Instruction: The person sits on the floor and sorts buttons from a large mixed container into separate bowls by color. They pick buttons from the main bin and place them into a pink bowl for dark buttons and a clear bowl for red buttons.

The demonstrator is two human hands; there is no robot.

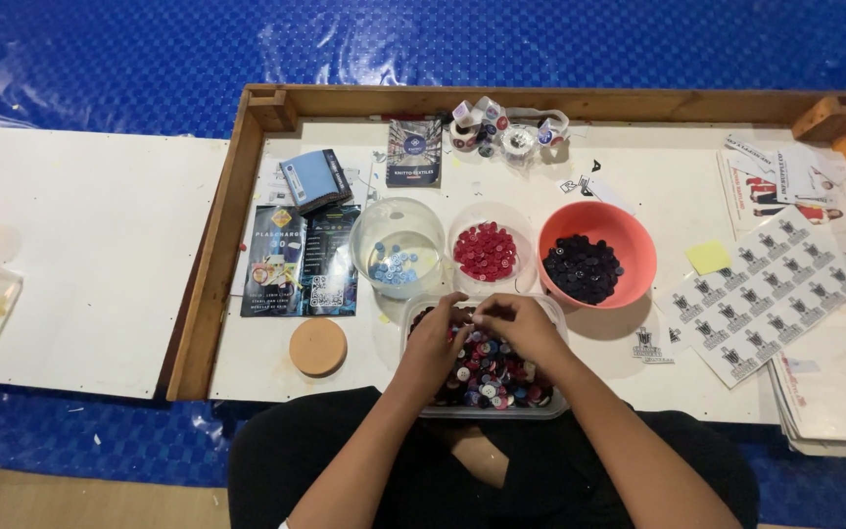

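**Both hands meet over the mixed buttons, three sorted bowls just above**

Black-clothed lap and two bare forearms fill the bottom of the frame, and both hands come together over a clear rectangular plastic tub of mixed coloured buttons (pixel 490 377) at lower centre. Left hand (pixel 436 345) lies on the tub's left half, fingers curled down into the heap; right hand (pixel 522 326) sits at the tub's upper edge, fingertips drawn together close to the left hand's. Whether either pinches a button cannot be told — the fingertips hide it.

Outward from the tub, three bowls stand in a row directly above it, running left to right across the frame. A clear round bowl with a few pale blue and white buttons (pixel 398 247) is up and to the left, nearer the left hand. A clear round bowl of red buttons (pixel 487 250) is straight above the meeting fingertips — the closest of the three. A salmon-pink plastic bowl of dark buttons (pixel 596 254) is up and to the right, nearer the right hand.

Further out, a round tan disc (pixel 318 347) lies left of the tub, dark printed leaflets (pixel 301 260) sit beyond it, and white sticker sheets (pixel 764 294) spread toward the right edge, all within a wooden-rimmed white tray (pixel 215 264).
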